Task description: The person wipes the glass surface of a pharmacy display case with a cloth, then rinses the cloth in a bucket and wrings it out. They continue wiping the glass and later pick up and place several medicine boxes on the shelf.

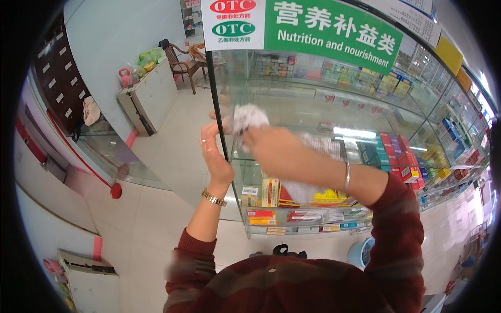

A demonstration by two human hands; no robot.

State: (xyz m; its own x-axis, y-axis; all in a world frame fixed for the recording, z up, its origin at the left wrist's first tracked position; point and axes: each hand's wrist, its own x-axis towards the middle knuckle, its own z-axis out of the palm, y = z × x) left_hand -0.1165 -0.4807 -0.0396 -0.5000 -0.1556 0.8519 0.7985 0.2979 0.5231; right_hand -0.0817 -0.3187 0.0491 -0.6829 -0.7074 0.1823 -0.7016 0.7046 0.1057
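My right hand (270,150) grips a crumpled white cloth or paper wad (250,117) and presses it against the glass front of a display cabinet (282,105), close to its left edge. Hand and wad are blurred. With fingers spread along the dark vertical edge strip (222,129), my left hand (215,152) rests at the cabinet's side; some fingertips lie behind the strip and glass. It appears to hold no loose thing. Behind and below my right forearm, medicine boxes (270,192) stand on glass shelves, partly hidden by the arm.
A green and white sign (332,31) spans the cabinet's top. More boxes (391,154) fill the shelves at right. A blue bin (356,252) stands on the floor near my right arm. Further left are a low white cabinet (156,98), a wicker chair (184,64) and a red-ended pole (115,191).
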